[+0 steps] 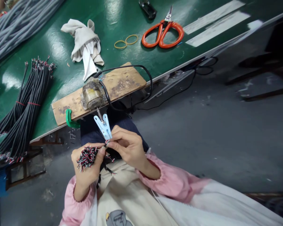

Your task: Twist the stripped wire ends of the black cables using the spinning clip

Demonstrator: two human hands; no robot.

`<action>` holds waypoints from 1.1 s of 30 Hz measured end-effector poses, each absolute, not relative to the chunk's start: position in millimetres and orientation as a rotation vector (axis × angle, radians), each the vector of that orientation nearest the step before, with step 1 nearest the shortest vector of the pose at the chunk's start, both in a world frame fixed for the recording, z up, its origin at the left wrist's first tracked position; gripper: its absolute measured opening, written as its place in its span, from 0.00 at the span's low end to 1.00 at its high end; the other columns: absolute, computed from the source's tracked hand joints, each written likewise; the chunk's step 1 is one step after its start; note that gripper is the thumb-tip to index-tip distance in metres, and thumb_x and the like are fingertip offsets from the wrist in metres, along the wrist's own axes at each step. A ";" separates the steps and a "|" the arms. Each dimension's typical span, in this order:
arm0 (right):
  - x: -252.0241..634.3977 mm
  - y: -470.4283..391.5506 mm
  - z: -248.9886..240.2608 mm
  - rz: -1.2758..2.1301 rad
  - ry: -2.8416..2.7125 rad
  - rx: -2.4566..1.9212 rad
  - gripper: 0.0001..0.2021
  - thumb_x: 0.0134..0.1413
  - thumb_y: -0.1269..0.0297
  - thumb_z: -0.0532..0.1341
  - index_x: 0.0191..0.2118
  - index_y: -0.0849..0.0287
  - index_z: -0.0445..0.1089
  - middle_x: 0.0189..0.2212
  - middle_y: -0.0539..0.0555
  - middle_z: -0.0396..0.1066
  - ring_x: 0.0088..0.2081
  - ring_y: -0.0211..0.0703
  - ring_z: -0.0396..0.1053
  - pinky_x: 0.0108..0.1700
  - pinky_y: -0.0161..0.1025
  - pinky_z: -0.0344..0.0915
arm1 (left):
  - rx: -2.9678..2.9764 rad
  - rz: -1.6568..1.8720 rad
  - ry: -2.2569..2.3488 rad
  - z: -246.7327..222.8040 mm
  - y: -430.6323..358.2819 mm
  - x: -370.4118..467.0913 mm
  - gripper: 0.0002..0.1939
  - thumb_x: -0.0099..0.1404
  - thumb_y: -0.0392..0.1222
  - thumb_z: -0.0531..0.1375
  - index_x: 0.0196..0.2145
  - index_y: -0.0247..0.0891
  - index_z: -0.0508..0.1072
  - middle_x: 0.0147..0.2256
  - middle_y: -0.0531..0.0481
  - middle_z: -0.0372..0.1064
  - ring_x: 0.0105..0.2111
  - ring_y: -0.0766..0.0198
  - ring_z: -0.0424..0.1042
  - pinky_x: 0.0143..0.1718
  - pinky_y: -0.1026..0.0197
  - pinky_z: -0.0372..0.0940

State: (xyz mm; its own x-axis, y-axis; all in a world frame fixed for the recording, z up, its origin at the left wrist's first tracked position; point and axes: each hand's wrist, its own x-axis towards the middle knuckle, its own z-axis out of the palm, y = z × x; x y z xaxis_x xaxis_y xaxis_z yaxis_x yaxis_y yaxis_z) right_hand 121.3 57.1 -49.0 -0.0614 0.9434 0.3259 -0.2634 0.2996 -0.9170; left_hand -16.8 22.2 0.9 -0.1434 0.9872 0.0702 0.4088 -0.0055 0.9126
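Observation:
My left hand (88, 166) is closed round a bundle of black cables (88, 157), whose stripped ends show red, white and black wires. Thumb and fingers of my right hand (128, 147) pinch the wire end of one cable (107, 143) that stands out from the bundle. Just above the fingertips is a light blue clothespin (103, 127), fixed to the shaft of a small motor (93, 95). That motor sits on a stained wooden board (124, 80) at the table edge, beside a green clamp (72, 119). The lower part of the bundle is hidden behind my left hand.
On the green table (58, 72) lie tied black cable bundles (33, 103), thick grey cables (21, 28), a crumpled cloth (83, 44), rubber bands (126, 41) and orange-handled scissors (162, 34). A black power cord (151, 81) loops over the board and hangs off the edge.

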 end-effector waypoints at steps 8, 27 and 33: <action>136.9 66.6 -44.2 1.391 -1.385 -0.385 0.17 0.67 0.54 0.59 0.29 0.58 0.67 0.25 0.48 0.64 0.30 0.37 0.62 0.35 0.38 0.62 | 1.572 0.977 1.299 12.4 31.3 -22.3 0.05 0.58 0.33 0.68 0.26 0.39 0.80 0.22 0.54 0.78 0.20 0.68 0.75 0.25 0.70 0.68; 100.4 106.3 -35.2 2.170 -0.509 -0.337 0.26 0.42 0.42 0.73 0.23 0.63 0.70 0.21 0.49 0.67 0.24 0.33 0.63 0.26 0.30 0.59 | 1.545 1.186 1.479 8.4 33.1 -19.3 0.10 0.57 0.29 0.70 0.30 0.45 0.81 0.27 0.59 0.79 0.26 0.70 0.75 0.30 0.71 0.68; 100.8 103.7 -40.5 2.277 -0.431 -0.298 0.26 0.45 0.40 0.71 0.27 0.63 0.74 0.22 0.50 0.70 0.23 0.32 0.63 0.25 0.31 0.58 | 1.462 1.192 1.506 7.0 33.8 -16.0 0.09 0.58 0.30 0.69 0.29 0.45 0.81 0.26 0.59 0.79 0.25 0.69 0.74 0.29 0.69 0.68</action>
State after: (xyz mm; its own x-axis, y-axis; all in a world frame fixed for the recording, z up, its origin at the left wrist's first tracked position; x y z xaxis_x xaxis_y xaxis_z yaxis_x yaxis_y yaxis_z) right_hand 100.8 103.7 -40.5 -0.6656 0.7423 -0.0775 -0.6627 -0.6356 -0.3962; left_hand -16.0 33.8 7.0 -0.1061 0.9885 0.1074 0.3317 -0.0666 0.9410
